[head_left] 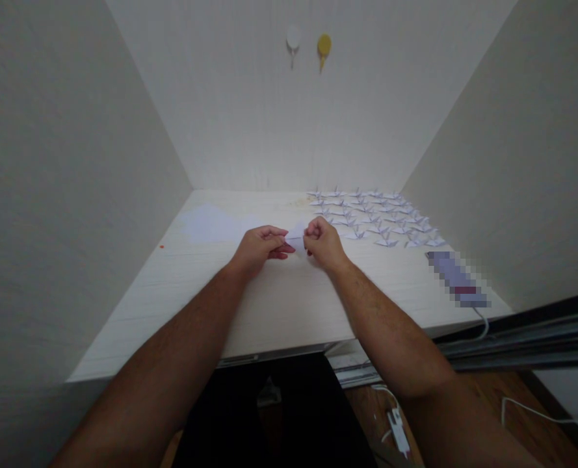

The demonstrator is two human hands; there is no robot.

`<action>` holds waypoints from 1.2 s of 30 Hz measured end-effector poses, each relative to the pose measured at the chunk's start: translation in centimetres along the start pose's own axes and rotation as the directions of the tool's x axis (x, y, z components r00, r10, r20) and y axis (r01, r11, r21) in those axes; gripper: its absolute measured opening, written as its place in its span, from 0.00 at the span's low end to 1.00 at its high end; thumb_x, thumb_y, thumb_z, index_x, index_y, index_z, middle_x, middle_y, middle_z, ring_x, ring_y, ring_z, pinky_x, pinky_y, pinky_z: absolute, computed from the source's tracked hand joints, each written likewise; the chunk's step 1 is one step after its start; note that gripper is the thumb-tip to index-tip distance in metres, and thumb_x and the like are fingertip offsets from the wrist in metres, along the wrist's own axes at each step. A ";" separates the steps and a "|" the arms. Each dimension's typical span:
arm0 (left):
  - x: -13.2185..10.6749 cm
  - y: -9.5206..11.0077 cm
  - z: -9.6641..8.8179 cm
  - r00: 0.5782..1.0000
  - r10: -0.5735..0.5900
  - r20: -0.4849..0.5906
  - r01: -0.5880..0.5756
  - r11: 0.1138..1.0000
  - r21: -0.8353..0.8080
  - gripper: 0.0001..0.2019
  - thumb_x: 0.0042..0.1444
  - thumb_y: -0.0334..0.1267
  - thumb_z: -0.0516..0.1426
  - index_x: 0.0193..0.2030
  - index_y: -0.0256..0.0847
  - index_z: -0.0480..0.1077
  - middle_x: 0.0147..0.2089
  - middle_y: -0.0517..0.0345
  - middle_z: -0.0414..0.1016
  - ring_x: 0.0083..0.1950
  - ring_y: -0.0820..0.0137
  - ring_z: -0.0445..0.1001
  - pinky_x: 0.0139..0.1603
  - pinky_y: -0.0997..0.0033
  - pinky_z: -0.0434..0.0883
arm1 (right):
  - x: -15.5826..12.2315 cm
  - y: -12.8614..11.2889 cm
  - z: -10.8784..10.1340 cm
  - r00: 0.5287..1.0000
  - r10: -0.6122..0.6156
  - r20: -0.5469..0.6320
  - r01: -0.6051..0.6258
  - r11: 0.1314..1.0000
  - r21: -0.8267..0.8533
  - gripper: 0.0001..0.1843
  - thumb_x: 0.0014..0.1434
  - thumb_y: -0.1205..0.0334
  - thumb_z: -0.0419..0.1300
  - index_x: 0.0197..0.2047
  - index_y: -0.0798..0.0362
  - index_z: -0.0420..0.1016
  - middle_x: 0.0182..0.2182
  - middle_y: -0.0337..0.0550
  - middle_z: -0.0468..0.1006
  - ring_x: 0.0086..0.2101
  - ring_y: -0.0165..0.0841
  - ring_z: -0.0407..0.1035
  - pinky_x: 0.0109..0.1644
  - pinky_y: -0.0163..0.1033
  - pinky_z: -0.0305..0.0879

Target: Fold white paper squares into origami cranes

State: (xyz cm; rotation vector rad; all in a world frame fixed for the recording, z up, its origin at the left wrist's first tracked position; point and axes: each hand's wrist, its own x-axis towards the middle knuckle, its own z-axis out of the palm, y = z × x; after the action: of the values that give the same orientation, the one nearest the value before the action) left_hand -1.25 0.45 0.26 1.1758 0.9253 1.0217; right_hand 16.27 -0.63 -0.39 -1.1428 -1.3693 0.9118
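A small piece of folded white paper (295,238) is held between my two hands above the middle of the white tabletop (279,305). My left hand (264,248) pinches its left side with thumb and fingers. On the other side my right hand (322,242) has its fingers curled closed on the paper's right end. The exact fold is too small and blurred to make out. Several white paper cranes (379,229) stand in rows at the back right, just beyond my right hand.
Pale white sheets (208,223) lie at the back left, near a tiny orange bit (162,246). A pixelated device (457,279) with a white cable rests at the right edge. Walls enclose three sides; white and yellow hooks (324,45) hang behind. A power strip (398,429) lies below.
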 end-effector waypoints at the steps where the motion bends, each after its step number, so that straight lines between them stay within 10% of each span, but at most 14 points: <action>1: 0.0 0.1 0.1 1.000 -0.006 -0.005 0.006 1.000 -0.013 0.11 0.46 0.33 0.64 0.37 0.34 0.71 0.28 0.54 0.77 0.33 0.64 0.80 0.33 0.68 0.76 | 0.0 0.1 0.0 1.000 -0.016 -0.005 0.016 1.000 -0.003 0.10 0.43 0.63 0.58 0.28 0.49 0.58 0.18 0.28 0.66 0.16 0.24 0.58 0.20 0.30 0.54; 11: 0.2 -0.3 0.3 1.000 0.010 -0.029 -0.011 0.999 -0.044 0.11 0.46 0.33 0.65 0.36 0.35 0.69 0.34 0.52 0.78 0.34 0.66 0.80 0.41 0.63 0.78 | -0.2 -0.5 -0.3 0.993 0.009 0.118 -0.019 0.997 0.081 0.09 0.45 0.62 0.61 0.32 0.55 0.76 0.25 0.37 0.76 0.24 0.27 0.67 0.30 0.34 0.64; 36: 0.2 -0.7 0.4 0.999 0.000 -0.032 -0.004 0.991 -0.131 0.16 0.38 0.38 0.70 0.32 0.34 0.73 0.31 0.53 0.78 0.29 0.69 0.77 0.36 0.63 0.78 | -0.6 -0.2 0.0 0.970 -0.046 0.238 0.082 0.986 -0.145 0.15 0.47 0.54 0.67 0.35 0.55 0.79 0.28 0.37 0.77 0.28 0.28 0.67 0.33 0.34 0.62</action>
State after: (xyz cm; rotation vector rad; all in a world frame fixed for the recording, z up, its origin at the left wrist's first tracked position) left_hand -0.74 0.49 -0.35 1.0533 0.8686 1.0893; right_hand 16.25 -1.32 -0.31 -1.1256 -1.6839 0.9292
